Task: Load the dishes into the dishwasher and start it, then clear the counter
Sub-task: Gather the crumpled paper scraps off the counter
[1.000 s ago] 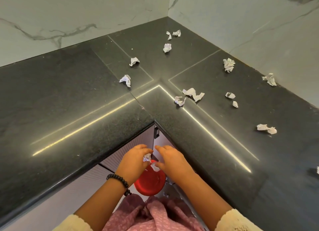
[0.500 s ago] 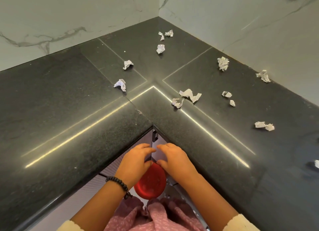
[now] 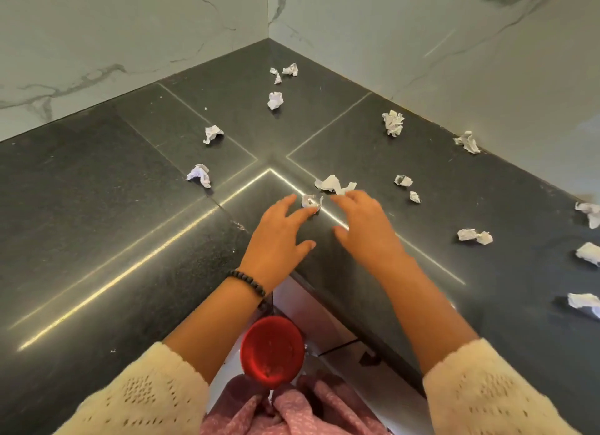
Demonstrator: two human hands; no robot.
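The person is working at the inside corner of a dark stone counter point(image 3: 97, 233), at what appears to be the counter-clearing part of the task; the dishwasher is not showing in this view. The left hand point(image 3: 276, 236) is reaching with fingers spread and loose, its fingertips point(image 3: 310, 211) appearing to touch a small crumpled paper scrap point(image 3: 311, 201) without yet closing on it. The right hand point(image 3: 365, 226) is hovering just beside the same scrap, fingers relaxed and grasping nothing. The main risk is judged to be a flick: a light scrap nudged by straight fingertips is likely to skid away, toward the larger torn scrap point(image 3: 334, 184) lying just behind it, rather than being pinched. A second risk is spillage on the way back, since the red bin point(image 3: 272, 351) is sitting low, below the counter edge, between the forearms, and its mouth is narrow, so a loosely held piece could be dropping past it onto the pink garment point(image 3: 292, 412). Further scraps are lying well apart across both counter wings: two at the left point(image 3: 199, 174), several toward the back corner point(image 3: 275, 100), and a spread along the right, some by the marble wall point(image 3: 467, 142) and some at the frame edge point(image 3: 587, 254). Nothing is standing between the hands and the nearest scrap; the far pieces are demanding a longer reach.
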